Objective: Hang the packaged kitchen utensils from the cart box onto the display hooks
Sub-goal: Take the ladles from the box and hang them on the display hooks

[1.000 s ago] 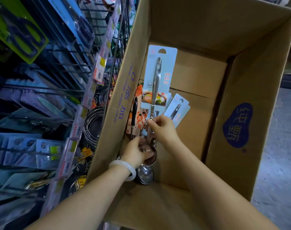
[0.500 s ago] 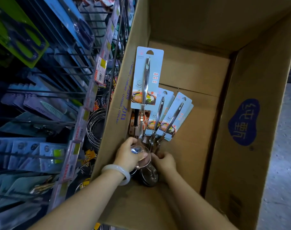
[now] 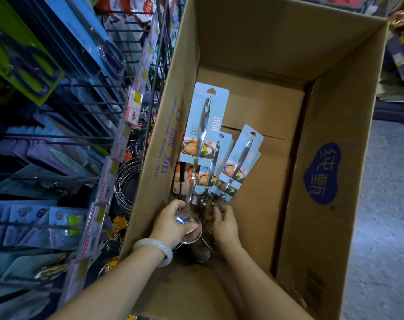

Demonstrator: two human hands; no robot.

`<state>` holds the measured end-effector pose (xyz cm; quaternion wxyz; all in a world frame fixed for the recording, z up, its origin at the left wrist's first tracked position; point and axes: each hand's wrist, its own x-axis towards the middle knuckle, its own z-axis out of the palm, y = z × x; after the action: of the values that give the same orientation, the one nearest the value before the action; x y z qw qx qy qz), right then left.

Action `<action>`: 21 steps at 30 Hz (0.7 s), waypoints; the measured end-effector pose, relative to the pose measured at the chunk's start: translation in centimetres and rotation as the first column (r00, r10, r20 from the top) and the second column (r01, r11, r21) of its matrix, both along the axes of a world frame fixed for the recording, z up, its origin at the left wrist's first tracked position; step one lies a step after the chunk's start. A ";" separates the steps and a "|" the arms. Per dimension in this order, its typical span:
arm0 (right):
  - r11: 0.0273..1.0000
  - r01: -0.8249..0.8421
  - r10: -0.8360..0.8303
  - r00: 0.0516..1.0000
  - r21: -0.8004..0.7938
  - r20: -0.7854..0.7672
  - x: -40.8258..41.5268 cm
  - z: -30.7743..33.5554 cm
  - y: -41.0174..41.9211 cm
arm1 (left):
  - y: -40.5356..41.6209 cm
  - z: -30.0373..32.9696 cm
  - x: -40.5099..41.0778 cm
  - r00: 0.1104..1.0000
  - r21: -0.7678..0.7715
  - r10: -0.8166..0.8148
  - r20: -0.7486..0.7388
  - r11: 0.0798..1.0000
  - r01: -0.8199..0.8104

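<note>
while both hands work low inside the cardboard box (image 3: 334, 135), the step in hand appears to be gathering stock, not yet hanging it. the left hand (image 3: 173, 224), a pale bangle (image 3: 153, 249) on its wrist, curls round the bowl of the tallest ladle (image 3: 202, 139), whose blue backing card stands upright against the box's left wall. the right hand (image 3: 225, 227) has its fingers bent round the lower stems of the shorter ladles (image 3: 236, 165), which fan out to the right of the tall one; how firmly it pinches them cannot be told. more steel bowls lie in shadow beneath the hands, touching or nearly so. an orange-carded utensil (image 3: 182, 179) leans behind the tall ladle, against the wall.

just left of the box, wire display hooks (image 3: 81, 137) jut from the rack, most already carrying carded goods, with price tags (image 3: 134, 107) at their tips.

judged from this, the next move calls for lifting the bunch clear of the box rim, swinging it leftward, and threading the cut-out at the top of each card onto a free hook; the cards need squaring so the holes align, and the heavy bowls may swing.
</note>
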<state>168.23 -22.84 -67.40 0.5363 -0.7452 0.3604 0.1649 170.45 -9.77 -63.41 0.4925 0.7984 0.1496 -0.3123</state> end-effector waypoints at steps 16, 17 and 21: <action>0.963 -0.116 0.195 0.921 -0.242 0.338 3.2 11.2 -5.6 | -3.8 7.4 2.7 0.960 -0.159 0.113 0.257 0.985 -0.073; 0.958 -0.123 0.216 0.905 -0.260 0.366 3.9 12.6 -6.0 | -4.1 8.5 3.2 0.950 -0.182 0.132 0.283 0.980 -0.082; 0.949 -0.146 0.270 0.830 -0.278 0.488 6.2 17.5 -7.2 | -5.4 12.9 4.5 0.884 -0.228 0.210 0.418 0.966 -0.122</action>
<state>174.39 -29.99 -49.88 0.5025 -0.8536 0.1349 -0.0276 174.98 -15.15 -50.53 0.6144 0.7801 0.0714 -0.0940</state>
